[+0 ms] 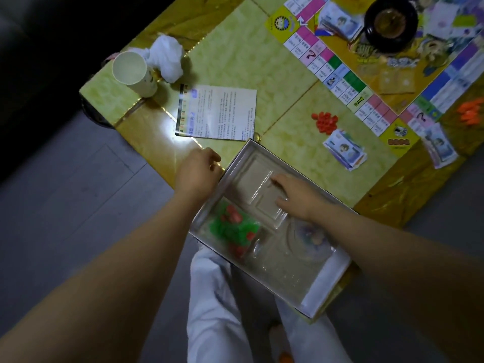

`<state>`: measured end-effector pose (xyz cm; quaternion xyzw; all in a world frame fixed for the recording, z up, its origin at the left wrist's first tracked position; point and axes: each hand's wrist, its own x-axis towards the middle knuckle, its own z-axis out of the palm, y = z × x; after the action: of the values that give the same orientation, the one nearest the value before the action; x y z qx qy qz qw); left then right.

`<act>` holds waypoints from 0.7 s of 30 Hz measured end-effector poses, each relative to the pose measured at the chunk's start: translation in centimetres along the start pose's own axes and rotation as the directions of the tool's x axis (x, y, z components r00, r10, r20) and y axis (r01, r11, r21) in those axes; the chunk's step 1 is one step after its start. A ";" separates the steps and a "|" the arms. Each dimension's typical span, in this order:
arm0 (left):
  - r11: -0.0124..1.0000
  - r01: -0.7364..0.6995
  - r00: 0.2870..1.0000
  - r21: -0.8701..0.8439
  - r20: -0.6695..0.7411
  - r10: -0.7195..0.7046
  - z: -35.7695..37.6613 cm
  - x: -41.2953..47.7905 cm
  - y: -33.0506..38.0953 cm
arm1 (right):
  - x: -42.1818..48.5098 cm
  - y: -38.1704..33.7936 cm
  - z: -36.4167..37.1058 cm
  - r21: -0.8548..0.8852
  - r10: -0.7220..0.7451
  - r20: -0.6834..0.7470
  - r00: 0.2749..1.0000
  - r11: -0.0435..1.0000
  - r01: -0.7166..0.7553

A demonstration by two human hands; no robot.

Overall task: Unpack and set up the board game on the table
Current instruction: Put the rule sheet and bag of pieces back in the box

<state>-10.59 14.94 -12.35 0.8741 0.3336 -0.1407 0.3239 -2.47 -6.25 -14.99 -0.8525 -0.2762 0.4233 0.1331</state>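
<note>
The table [235, 61] fills the upper part of the view, with one game board [366, 82] already laid open on its far right. One open box [327, 276] sits at the near edge, half on the table and half over the person's knees. Its long axis runs from the table down to the right, towards the lap. A clear plastic tray [262, 205] lines it, showing at least three recesses.

Smaller things on the table:
- one instruction sheet [217, 111]
- one paper cup [131, 72]
- one crumpled tissue [169, 58]
- one dark bowl [390, 22] standing on the board
- three stacks of paper money [343, 150]
- two loose heaps of counters, red [324, 121] and orange [471, 111]

The left hand [196, 171] is curled at the box's far left rim, though whether it actually grips the wall cannot be told. The right hand [296, 195] lies with its fingers spread flat on the tray's far recess, holding nothing.

What is probably next to come out is the one heap of green and red pieces [233, 229] in the left recess (seemingly bagged). It lies nearer the person than both hands, just beside the left forearm, so either hand must draw back to reach it. The two look about equally near.
</note>
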 end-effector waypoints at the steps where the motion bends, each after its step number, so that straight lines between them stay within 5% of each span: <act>1: 1.000 -0.014 1.000 0.021 0.017 0.014 0.0 1.0 -0.1 | 0.1 -0.3 -0.5 0.063 0.027 -0.108 0.994 0.998 -0.020; 5: 0.982 -0.126 0.990 0.138 0.086 0.115 -0.3 4.3 -0.7 | 1.8 -1.7 -2.6 0.279 0.155 -0.420 0.894 0.960 -0.035; 10: 0.977 -0.209 0.966 0.032 0.164 0.201 -1.0 8.5 -2.4 | 7.5 -4.2 -4.3 0.406 0.340 -0.566 0.751 0.908 -0.105; 15: 0.960 -0.264 0.958 0.096 0.139 0.250 -2.6 12.0 -3.1 | 11.9 -5.8 -4.4 0.342 0.574 -0.272 0.772 0.808 -0.480; 21: 0.860 -0.432 0.901 0.271 0.175 0.398 -2.7 14.9 -1.3 | 13.2 -6.4 -5.6 0.286 0.685 -0.129 0.717 0.718 -0.634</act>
<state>-0.37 24.78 -17.82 0.9552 0.0928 -0.1663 0.2268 6.15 6.66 -17.23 -0.9164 0.1139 0.3713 0.0969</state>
